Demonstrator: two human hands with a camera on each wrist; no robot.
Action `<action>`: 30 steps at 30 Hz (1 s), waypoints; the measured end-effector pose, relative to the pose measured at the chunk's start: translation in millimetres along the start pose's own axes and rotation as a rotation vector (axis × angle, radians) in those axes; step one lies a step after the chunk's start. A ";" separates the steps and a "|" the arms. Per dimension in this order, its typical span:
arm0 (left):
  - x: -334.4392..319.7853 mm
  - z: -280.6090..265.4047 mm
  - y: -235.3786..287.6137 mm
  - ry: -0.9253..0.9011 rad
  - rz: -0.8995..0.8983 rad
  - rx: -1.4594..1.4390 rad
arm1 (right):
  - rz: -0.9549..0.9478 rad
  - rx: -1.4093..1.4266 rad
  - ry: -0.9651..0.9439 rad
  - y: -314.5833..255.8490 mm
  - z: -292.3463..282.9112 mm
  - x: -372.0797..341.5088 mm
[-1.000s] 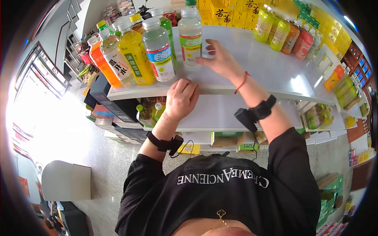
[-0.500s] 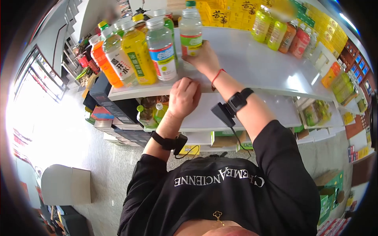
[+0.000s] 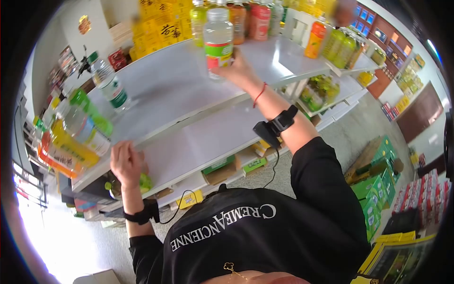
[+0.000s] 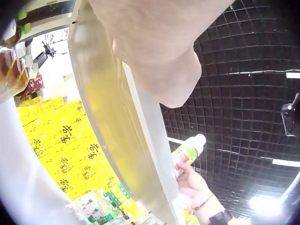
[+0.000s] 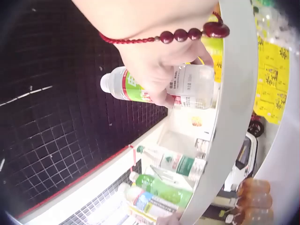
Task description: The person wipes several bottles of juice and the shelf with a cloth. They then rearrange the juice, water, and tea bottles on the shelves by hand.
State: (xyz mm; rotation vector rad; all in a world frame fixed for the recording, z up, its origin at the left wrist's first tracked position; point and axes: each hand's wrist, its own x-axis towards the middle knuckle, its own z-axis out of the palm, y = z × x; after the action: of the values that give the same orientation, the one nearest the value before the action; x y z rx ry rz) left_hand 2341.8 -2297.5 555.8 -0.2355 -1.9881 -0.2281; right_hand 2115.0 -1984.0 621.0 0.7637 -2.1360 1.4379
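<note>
My right hand (image 3: 241, 73) grips the lower part of a clear drink bottle (image 3: 217, 33) with a green and red label, upright over the top shelf (image 3: 165, 99). In the right wrist view, thumb and fingers wrap the bottle (image 5: 194, 84) near its base. Further left my left hand (image 3: 126, 163) is at the shelf's front edge, fingers loosely curled and holding nothing. Beside it stand a blue-labelled bottle (image 3: 90, 132), a green bottle (image 3: 94, 113) and a yellow bottle (image 3: 71, 142). A green-capped water bottle (image 3: 111, 87) stands behind them.
Several bottles, among them a pink-red one (image 3: 259, 21), line the back right of the shelf. Yellow boxes (image 3: 163, 28) are stacked behind it. An orange bottle (image 3: 315, 40) stands on the neighbouring shelf at right. Green cartons (image 3: 373, 199) sit on the floor.
The right hand has closed round the green-and-red-labelled bottle and carried it right, away from the left group. The head view has turned right. The left hand stays near the shelf edge.
</note>
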 end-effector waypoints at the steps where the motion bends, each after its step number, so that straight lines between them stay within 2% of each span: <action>1: 1.8 1.1 3.2 0.003 0.010 0.035 | 0.056 -0.001 0.017 10.3 -31.5 1.8; 2: 0.8 3.9 2.3 0.009 0.001 0.042 | 0.112 0.001 0.032 22.0 -61.2 3.8; 4: -0.6 8.6 0.7 0.011 -0.009 0.046 | 0.090 -0.031 0.149 80.1 -107.9 15.1; 6: 0.3 11.9 2.1 0.041 -0.060 0.059 | 0.144 -0.098 0.182 108.3 -153.9 21.7; 7: 0.2 12.5 3.4 0.038 -0.061 0.057 | 0.194 -0.159 0.212 122.1 -172.9 24.7; 9: -0.1 13.6 5.4 0.005 -0.194 0.100 | 0.243 -0.227 0.267 147.3 -203.2 32.3; 11: 0.1 18.0 4.6 0.024 -0.190 0.119 | 0.289 -0.295 0.323 168.7 -221.9 34.5; 13: 0.0 19.1 5.0 0.021 -0.244 0.149 | 0.269 -0.340 0.396 169.4 -233.8 36.5; 17: -0.7 21.1 3.9 0.008 -0.298 0.179 | 0.296 -0.315 0.403 188.0 -246.3 49.4; 23: -8.6 23.8 -11.2 0.009 -0.271 0.236 | 0.282 -0.298 0.423 215.9 -255.1 62.3; 30: -5.7 25.9 -4.8 0.022 -0.305 0.255 | 0.276 -0.333 0.475 202.8 -248.4 57.3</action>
State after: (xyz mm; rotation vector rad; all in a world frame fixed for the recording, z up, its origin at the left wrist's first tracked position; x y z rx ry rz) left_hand 2320.3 -2295.5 539.7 0.2339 -2.0025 -0.1673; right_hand 1952.7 -1701.9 606.9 -0.0024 -2.0656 1.1892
